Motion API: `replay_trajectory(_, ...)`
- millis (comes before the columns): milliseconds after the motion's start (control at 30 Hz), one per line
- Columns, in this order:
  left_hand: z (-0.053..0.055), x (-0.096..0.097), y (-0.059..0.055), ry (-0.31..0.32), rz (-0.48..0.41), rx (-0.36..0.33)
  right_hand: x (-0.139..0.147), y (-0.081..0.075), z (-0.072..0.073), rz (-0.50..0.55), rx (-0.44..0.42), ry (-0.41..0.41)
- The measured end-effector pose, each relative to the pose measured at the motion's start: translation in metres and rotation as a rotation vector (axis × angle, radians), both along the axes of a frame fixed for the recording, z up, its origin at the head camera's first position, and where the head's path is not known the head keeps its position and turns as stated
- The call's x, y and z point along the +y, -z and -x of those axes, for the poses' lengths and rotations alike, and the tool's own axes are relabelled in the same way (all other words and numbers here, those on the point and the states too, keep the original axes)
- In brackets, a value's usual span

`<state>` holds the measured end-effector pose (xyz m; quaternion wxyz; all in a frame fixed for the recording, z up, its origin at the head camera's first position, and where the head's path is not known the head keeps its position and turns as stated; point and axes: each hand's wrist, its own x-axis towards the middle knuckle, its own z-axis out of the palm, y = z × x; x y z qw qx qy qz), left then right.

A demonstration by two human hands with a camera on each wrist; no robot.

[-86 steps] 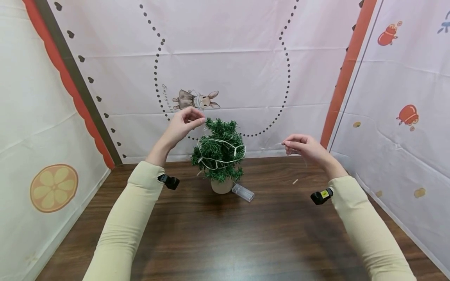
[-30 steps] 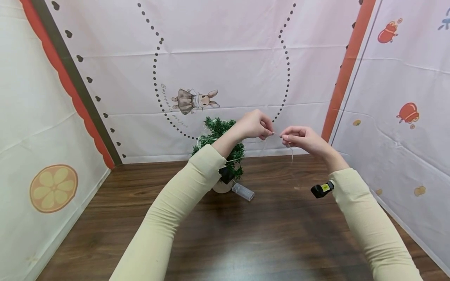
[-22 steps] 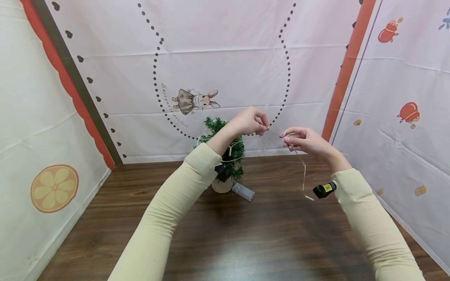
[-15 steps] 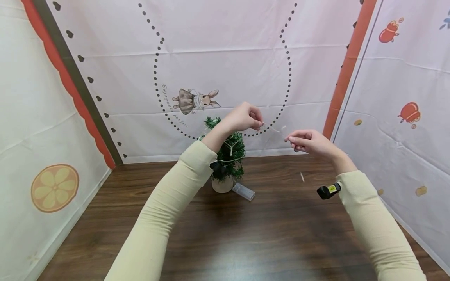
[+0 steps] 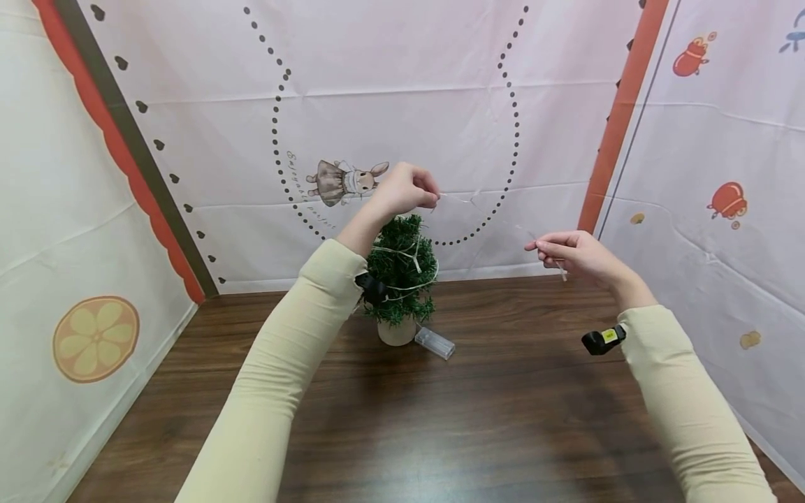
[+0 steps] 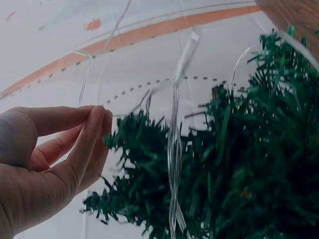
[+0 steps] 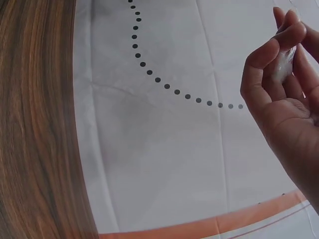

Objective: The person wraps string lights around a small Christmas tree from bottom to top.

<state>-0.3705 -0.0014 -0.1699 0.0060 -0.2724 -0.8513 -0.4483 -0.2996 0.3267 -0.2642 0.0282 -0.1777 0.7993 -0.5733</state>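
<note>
A small green artificial Christmas tree [image 5: 405,276] stands on the table in a pale pot [image 5: 396,333], with clear string lights [image 5: 415,287] looped around its branches. My left hand [image 5: 405,188] is just above the treetop, pinching the wire between thumb and fingertips. Off to the right and higher than the table, my right hand [image 5: 581,257] grips the far part of the same string, and a short end dangles below its fingers. A thin stretch of wire spans the gap between both hands. In the left wrist view, a clear bulb [image 6: 188,52] sticks up before the branches [image 6: 199,164].
A clear battery box [image 5: 434,343] lies on the brown wooden table [image 5: 440,419], right beside the pot. Printed cloth walls [image 5: 402,126] enclose the table at the back and on both sides. The left forearm covers part of the tree's left side.
My left hand first crosses from the tree's left side toward the right hand, then draws back left above the treetop. My right hand shifts right, and the wire between them lengthens.
</note>
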Motion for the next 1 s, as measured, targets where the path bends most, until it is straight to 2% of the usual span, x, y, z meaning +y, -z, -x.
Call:
replay_trajectory(233, 0.011, -0.011, 0.0, -0.05, -0.007, -0.012, 0.0, -0.004, 0.002, -0.016, -0.007, 0.017)
replay_trajectory(433, 0.023, -0.022, 0.003, -0.11, 0.081, 0.033, -0.008, -0.006, 0.006, -0.059, 0.02, 0.06)
replay_trajectory(767, 0.036, -0.051, 0.012, -0.091, 0.069, 0.037, -0.033, -0.016, 0.02, -0.056, 0.041, -0.015)
replay_trajectory(1000, 0.045, -0.069, 0.022, -0.167, 0.064, 0.057, -0.051, -0.019, 0.03, -0.077, 0.077, -0.05)
